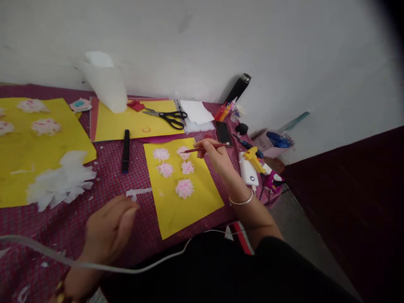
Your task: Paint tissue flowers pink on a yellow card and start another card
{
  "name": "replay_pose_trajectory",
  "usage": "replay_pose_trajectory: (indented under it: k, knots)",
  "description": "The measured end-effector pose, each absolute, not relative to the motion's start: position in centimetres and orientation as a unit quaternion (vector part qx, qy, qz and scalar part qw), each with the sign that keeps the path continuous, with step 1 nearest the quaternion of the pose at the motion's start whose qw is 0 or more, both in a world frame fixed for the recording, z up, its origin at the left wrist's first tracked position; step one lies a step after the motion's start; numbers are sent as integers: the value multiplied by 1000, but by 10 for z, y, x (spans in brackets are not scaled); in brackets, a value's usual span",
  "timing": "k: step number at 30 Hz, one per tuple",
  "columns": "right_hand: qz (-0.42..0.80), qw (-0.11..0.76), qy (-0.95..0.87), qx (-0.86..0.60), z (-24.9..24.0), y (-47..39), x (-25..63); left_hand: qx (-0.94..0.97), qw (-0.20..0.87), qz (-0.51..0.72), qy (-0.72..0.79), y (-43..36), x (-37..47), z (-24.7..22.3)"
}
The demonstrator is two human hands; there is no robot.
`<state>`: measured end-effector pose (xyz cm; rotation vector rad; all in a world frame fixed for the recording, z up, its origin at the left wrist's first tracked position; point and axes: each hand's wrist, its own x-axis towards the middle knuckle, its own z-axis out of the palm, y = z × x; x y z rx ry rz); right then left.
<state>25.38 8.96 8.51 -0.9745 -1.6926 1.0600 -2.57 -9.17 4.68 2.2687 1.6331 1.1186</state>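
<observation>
Right hand (216,156) pinches a thin red paintbrush (206,147) mid-shaft over the yellow sheet (179,210) of pink tissue flowers (184,188) — light, stiff, best held near the middle — while the left hand (109,229), fingers loosely curled on nothing, hovers by a flimsy white paper scrap (139,192).

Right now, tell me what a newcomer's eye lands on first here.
The yellow sheet at centre, dotted with pink tissue flowers, stands out on the red cloth. The right hand holds a red brush over it; the left hand hovers near a white paper scrap.
</observation>
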Motion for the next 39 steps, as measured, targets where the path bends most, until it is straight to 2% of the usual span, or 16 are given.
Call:
replay_pose_trajectory:
  k: [4, 6, 12, 14, 18, 25, 30, 39]
  knots:
    - [417, 489, -643, -417, 68, 85, 251, 890, 40, 299, 343, -49, -3, 31]
    - [419, 503, -633, -414, 61, 83, 247, 898, 69, 291, 322, -42, -1, 27]
    - [517, 439, -656, -330, 45, 79, 242, 820, 191, 312, 441, -39, -22, 34]
    - [523, 446, -652, -320, 41, 81, 243, 788, 210, 326, 477, -38, -25, 36]
    - [507, 476, -633, -340, 34, 84, 245, 778, 184, 344, 492, -34, -19, 29]
    - [420, 468, -693, -353, 27, 82, 239, 757, 174, 348, 526, -32, -19, 20]
    - [386, 432, -733, -356, 21, 85, 239, 711, 225, 353, 565, -33, -27, 19]
    - [377, 434, -739, -351, 18, 87, 239, 693, 265, 306, 597, -37, -26, 30]
